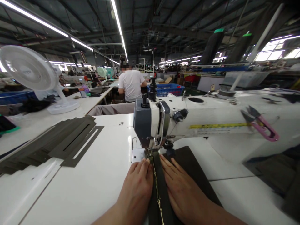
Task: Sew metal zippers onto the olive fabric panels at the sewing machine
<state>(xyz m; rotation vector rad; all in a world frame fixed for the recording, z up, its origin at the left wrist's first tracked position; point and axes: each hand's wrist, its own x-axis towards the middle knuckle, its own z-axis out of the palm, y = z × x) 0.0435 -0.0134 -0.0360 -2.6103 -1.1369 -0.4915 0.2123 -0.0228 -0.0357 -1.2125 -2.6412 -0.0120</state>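
A long zipper [156,184] with gold-coloured teeth runs along dark olive fabric [191,162] from the front edge up to the needle area of a white sewing machine [201,115]. Just left of the presser foot [153,150], my left hand [139,181] is closed, its fingertips bunched at the zipper's left edge. My right hand [175,178] lies flat on the fabric to the right of the zipper, fingers stretched toward the foot. The stitching point is hidden under the machine head.
Cut olive fabric pieces [67,140] lie in an overlapping stack on the left of the white table [100,175]. Pink-handled snips [263,126] rest against the machine arm. A white fan [30,68] stands at left; a person in a white shirt [131,84] sits ahead near a blue crate [166,90].
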